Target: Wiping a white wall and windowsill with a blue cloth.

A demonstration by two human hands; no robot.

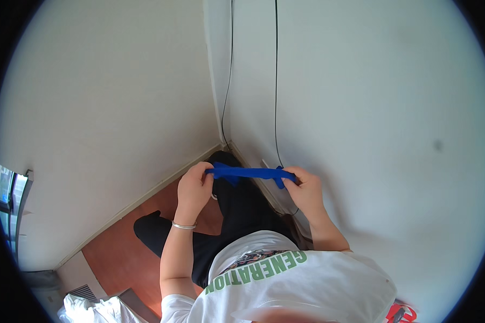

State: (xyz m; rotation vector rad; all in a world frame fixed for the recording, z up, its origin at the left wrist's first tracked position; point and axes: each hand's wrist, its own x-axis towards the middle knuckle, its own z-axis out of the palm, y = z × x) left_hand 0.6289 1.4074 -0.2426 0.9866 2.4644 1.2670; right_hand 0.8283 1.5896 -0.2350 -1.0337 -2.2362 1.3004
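A strip of bright blue cloth (251, 173) is stretched level between my two hands, above my black-trousered legs. My left hand (194, 185) grips one end with fingers closed; a silvery bracelet circles that wrist. At the other end my right hand (305, 189) pinches the cloth, fingers closed as well. Beside each hand a bit of the blue material hangs below the strip. What kind of cloth article this is, I cannot tell.
Two pale walls (118, 97) meet in a corner just ahead. Thin dark cables (276, 81) run down there. The floor (125, 253) is reddish brown. White fabric (99, 310) lies at the lower left, and a red and white item (401, 312) at the lower right.
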